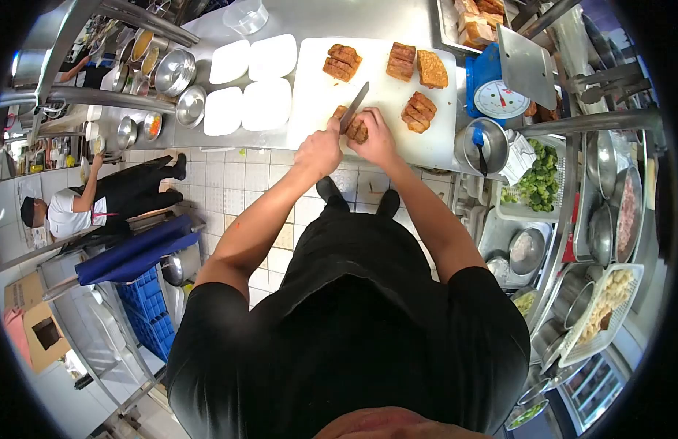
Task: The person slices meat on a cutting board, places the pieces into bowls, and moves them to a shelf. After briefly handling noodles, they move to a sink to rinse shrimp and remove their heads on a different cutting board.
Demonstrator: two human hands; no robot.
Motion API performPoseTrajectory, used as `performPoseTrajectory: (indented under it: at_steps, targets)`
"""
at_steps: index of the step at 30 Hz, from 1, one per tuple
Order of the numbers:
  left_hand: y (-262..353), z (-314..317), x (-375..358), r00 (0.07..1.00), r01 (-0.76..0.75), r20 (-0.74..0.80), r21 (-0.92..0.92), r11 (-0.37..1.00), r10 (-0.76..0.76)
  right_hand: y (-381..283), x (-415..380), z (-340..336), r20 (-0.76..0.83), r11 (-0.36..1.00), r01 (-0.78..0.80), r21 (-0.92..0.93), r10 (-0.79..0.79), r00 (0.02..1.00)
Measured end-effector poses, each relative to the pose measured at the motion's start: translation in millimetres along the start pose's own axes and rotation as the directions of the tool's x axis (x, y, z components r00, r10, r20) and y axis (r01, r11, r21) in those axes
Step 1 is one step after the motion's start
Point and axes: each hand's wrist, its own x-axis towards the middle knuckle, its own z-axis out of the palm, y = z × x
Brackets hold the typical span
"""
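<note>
A knife [356, 104] is held by its handle in my left hand [321, 151], its blade pointing up and to the right over the white cutting board [310, 69]. Close beside the blade, my right hand [374, 139] has its fingers closed around a browned meat piece [357, 130]. A small browned piece [340, 112] shows on the other side of the blade. Farther back on the board lie a sliced meat portion [342, 63], another sliced portion [401, 61], a whole-looking chunk [432, 69] and a cut portion [419, 112].
White square containers [267, 104] stand left of the board. At right are a blue scale [501, 97], a metal pot [485, 146] and a broccoli basket [537, 179]. A meat tray [456, 25] sits behind. Another person [68, 208] stands at far left.
</note>
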Motion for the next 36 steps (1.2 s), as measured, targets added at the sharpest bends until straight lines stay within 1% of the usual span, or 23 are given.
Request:
performPoseTrajectory:
  at_steps: [1, 4, 8, 10, 13, 17, 19, 22, 24, 26, 28, 30, 31, 32, 33, 34, 35, 36]
  targets:
    - [-0.6, 1.2, 1.4, 1.0, 0.002, 0.001, 0.006, 1.0, -0.002, 1.3, 0.5, -0.5, 0.005, 1.0, -0.009, 0.027, 0.009, 1.0]
    - [-2.0, -0.8, -13.1, 0.999, 0.011, 0.036, 0.026, 1.0, -0.012, 6.2, -1.2, -1.9, 0.011, 1.0, -0.022, 0.014, 0.022, 1.0]
    - [-2.6, 8.8, -11.0, 0.998, 0.031, 0.052, 0.033, 0.999, -0.032, 8.0, -4.1, 2.8, 0.0, 1.0, -0.012, 0.024, 0.012, 1.0]
    - [4.1, 9.3, -3.3, 0.999, 0.003, 0.042, 0.042, 0.999, -0.004, 9.4, -0.6, -0.9, 0.0, 1.0, 0.013, 0.014, -0.013, 1.0]
    - [15.7, 2.0, -7.2, 0.998, 0.028, 0.063, 0.008, 1.0, -0.028, 7.4, -1.7, -2.3, 0.005, 0.999, -0.002, 0.047, 0.002, 1.0]
    - [2.2, 26.3, 11.7, 0.997, 0.039, 0.069, 0.044, 0.998, -0.042, 3.6, -0.8, -1.6, -0.006, 1.0, 0.001, 0.024, -0.001, 1.0]
    - [-2.8, 31.6, 6.5, 0.997, 0.017, 0.069, 0.069, 0.997, -0.022, 4.7, -1.1, -2.8, 0.011, 1.0, -0.013, 0.009, 0.013, 1.0]
    - [-13.7, 32.7, -11.3, 0.99, 0.059, 0.123, 0.111, 0.992, -0.072, -1.3, -0.5, -6.9, 0.054, 0.998, -0.06, 0.017, 0.059, 0.997]
    - [-18.7, 55.9, 18.6, 0.997, 0.021, 0.073, 0.058, 0.998, -0.025, 7.1, -0.6, -0.6, 0.021, 1.0, -0.021, 0.022, 0.021, 1.0]
    - [-23.2, 61.6, 28.0, 0.999, -0.018, 0.045, 0.033, 0.999, 0.016, 10.0, 0.4, 0.6, -0.002, 1.0, -0.007, 0.016, 0.007, 1.0]
    - [-33.8, 59.6, 13.1, 0.998, -0.038, 0.049, 0.029, 0.999, 0.037, 7.2, -1.8, 1.0, 0.001, 1.0, -0.019, 0.01, 0.019, 1.0]
    - [-54.4, 62.8, -24.9, 0.991, 0.046, 0.124, 0.064, 0.997, -0.054, 8.8, -0.8, 1.2, 0.037, 0.998, -0.066, 0.014, 0.066, 0.997]
    - [-71.1, 59.3, -46.5, 0.986, 0.046, 0.154, 0.062, 0.997, -0.055, 8.3, -1.9, 1.7, 0.054, 0.996, -0.093, 0.013, 0.092, 0.994]
    - [-85.6, 55.0, -62.8, 0.982, 0.042, 0.181, 0.055, 0.998, -0.051, 7.4, -1.8, 2.3, 0.028, 0.998, -0.068, 0.016, 0.067, 0.997]
    - [-88.9, 43.3, -75.1, 0.979, 0.07, 0.187, 0.057, 0.996, -0.08, 6.8, -0.3, 3.2, 0.0, 0.999, -0.038, 0.014, 0.038, 0.999]
    - [-86.6, 24.0, -89.9, 0.974, 0.1, 0.196, 0.06, 0.993, -0.11, 4.4, 0.1, 5.3, -0.027, 1.0, -0.011, 0.014, 0.011, 1.0]
    - [-83.2, 11.5, -99.0, 0.968, 0.134, 0.206, 0.061, 0.989, -0.143, -4.2, 3.8, 4.2, -0.04, 0.999, 0.026, -0.025, -0.027, 0.999]
    - [-80.0, 7.6, -95.3, 0.98, 0.136, 0.137, 0.047, 0.99, -0.141, -17.7, 9.3, 0.7, -0.049, 0.996, 0.064, -0.063, -0.067, 0.997]
